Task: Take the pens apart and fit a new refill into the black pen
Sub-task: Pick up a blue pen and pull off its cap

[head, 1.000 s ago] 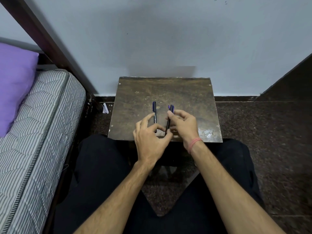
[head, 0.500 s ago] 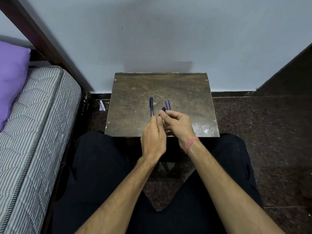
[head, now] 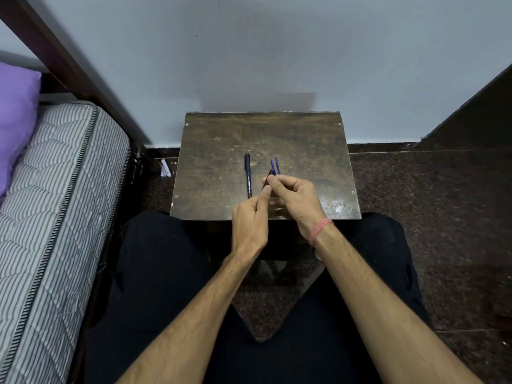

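Both hands meet over the near centre of the small dark wooden table (head: 304,139). The right hand (head: 296,200) pinches a short black pen piece (head: 268,179) between thumb and forefinger; the piece points away from the person, tilted slightly left, with only its far end showing. The left hand (head: 249,220) has its thumb and forefinger closed against the near part of the same piece; whether it grips or only steadies cannot be determined.

Two thin blue refills (head: 274,165) lie on the table just beyond the right fingertips, side by side, their long axes running away from the person. The near ends are hidden behind the fingers, so contact with the hand cannot be confirmed.

A capped black pen with white lettering (head: 247,176) lies flat just left of the held piece, parallel to the refills.

Judgement: the disassembly stage is in progress. The refills lie straight ahead of the right hand, the nearer one.
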{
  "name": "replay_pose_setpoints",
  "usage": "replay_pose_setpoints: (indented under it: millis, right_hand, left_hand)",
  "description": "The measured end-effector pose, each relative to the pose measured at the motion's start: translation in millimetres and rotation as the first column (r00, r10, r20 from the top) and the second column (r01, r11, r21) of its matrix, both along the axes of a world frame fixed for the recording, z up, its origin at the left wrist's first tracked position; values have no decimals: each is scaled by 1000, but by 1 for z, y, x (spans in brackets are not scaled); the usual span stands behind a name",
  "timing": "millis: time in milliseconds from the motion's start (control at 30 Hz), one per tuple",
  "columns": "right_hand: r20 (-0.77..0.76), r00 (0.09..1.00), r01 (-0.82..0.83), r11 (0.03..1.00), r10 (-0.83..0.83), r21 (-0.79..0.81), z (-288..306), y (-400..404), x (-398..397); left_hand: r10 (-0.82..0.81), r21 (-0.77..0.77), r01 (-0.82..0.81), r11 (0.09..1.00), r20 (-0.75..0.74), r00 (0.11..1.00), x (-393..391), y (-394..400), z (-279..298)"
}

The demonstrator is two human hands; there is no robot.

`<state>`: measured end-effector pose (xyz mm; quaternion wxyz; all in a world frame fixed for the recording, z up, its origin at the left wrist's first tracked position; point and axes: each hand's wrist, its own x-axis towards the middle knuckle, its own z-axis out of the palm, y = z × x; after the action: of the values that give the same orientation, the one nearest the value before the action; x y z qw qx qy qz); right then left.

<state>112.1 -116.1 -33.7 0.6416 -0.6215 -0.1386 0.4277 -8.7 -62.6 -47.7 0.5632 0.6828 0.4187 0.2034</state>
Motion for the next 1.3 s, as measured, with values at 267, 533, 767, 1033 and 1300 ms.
replay_pose_setpoints:
  millis: [267,533,767,1033,1300]
  right_hand:
    - [56,967,252,964,-248,-81,5,-4,47]
    - [721,691,494,760,-48,-423,-4,-29,110]
    - [699,707,540,720,-108,-436,-7,-22,107]
    - [695,699,568,722,-170,-395,-8,-24,106]
    - [638,731,554,756,-242,-348,-8,-33,104]
  left_hand:
    - [9,130,-2,992,-49,999,-2,-9,4]
    - [6,100,-5,995,-16,1000,0,-9,1]
    - [-1,83,2,997,-9,1000,5,-10,0]
    - [6,54,-6,999,-3,1000,2,-10,-2]
    - [-5,29,5,1000,24,1000,4,-13,3]
